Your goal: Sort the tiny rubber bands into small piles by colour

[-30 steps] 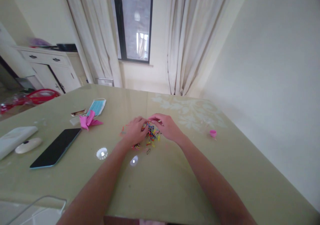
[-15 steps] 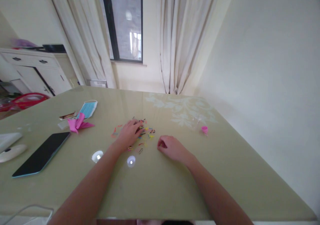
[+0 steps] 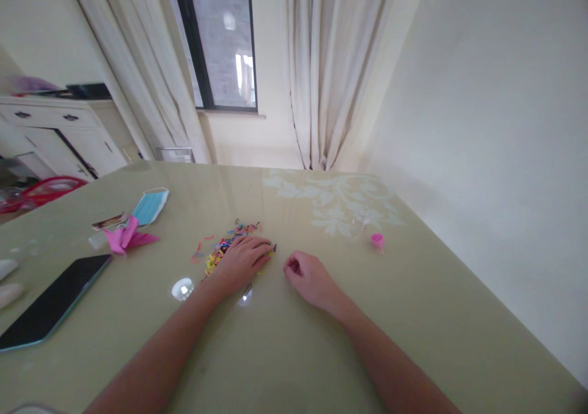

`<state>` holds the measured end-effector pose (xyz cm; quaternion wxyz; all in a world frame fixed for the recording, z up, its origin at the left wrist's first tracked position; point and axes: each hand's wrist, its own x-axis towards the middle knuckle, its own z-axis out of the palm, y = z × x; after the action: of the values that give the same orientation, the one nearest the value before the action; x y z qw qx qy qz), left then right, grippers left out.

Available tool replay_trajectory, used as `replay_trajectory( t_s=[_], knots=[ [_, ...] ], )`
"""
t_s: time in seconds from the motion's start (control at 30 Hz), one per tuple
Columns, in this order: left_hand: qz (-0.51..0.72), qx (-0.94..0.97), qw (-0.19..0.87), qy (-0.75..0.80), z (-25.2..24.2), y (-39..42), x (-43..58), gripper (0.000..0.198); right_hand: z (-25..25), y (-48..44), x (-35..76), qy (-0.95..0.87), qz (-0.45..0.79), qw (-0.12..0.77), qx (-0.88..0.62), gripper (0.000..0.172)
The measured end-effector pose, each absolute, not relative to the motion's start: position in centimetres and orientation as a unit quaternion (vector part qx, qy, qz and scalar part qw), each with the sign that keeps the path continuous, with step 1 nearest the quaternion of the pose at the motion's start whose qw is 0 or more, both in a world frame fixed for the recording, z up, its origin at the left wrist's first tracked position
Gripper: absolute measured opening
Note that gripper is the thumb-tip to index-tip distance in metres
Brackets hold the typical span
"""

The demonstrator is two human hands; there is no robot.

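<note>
A loose pile of small, many-coloured bands (image 3: 223, 244) that look like rubber bands lies on the table (image 3: 285, 346). Over the pile's right side rests my left hand (image 3: 243, 258), palm down with fingers stretched out. It hides part of the pile, and a few bands show past its fingertips. My right hand (image 3: 312, 277) lies on its side on the table, to the right and apart from the pile. Its fingers are curled in against the thumb; whatever they may hold is hidden.
To the right stand a small pink funnel-shaped cup (image 3: 377, 240) and a faint clear object (image 3: 359, 224). On the left lie a blue face mask (image 3: 150, 207), a pink folded piece (image 3: 128, 237) and a dark-screened tablet or phone (image 3: 52, 304). A wall (image 3: 496, 157) borders the right.
My left hand has shifted slightly right and lies flatter, uncovering more bands on its left. My right hand stays curled in about the same place. The view has turned slightly right.
</note>
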<state>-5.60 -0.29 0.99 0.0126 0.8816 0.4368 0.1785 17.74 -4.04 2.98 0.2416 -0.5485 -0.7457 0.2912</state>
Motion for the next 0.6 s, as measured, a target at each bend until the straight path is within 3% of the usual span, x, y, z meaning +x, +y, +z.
replay_trajectory(
  t_s=[0.17, 0.3, 0.43, 0.6],
  knots=[
    [0.168, 0.851, -0.005, 0.498, 1.9, 0.4, -7.4, 0.027, 3.9, -3.8, 18.2, -0.687, 0.364, 0.336, -0.531, 0.013],
    [0.247, 0.831, 0.015, 0.498, 2.5, 0.4, -7.8, 0.028, 4.5, -4.0, 18.3, -0.661, 0.402, 0.379, -0.508, 0.015],
    [0.368, 0.801, 0.142, 0.451, 3.5, -1.1, -5.6, 0.027, 4.5, -4.2, 18.1, -0.622, 0.454, 0.415, -0.485, 0.018],
    [0.43, 0.765, 0.288, 0.384, 4.8, -3.6, -2.2, 0.023, 4.6, -4.4, 17.7, -0.582, 0.522, 0.471, -0.409, 0.024]
  ],
)
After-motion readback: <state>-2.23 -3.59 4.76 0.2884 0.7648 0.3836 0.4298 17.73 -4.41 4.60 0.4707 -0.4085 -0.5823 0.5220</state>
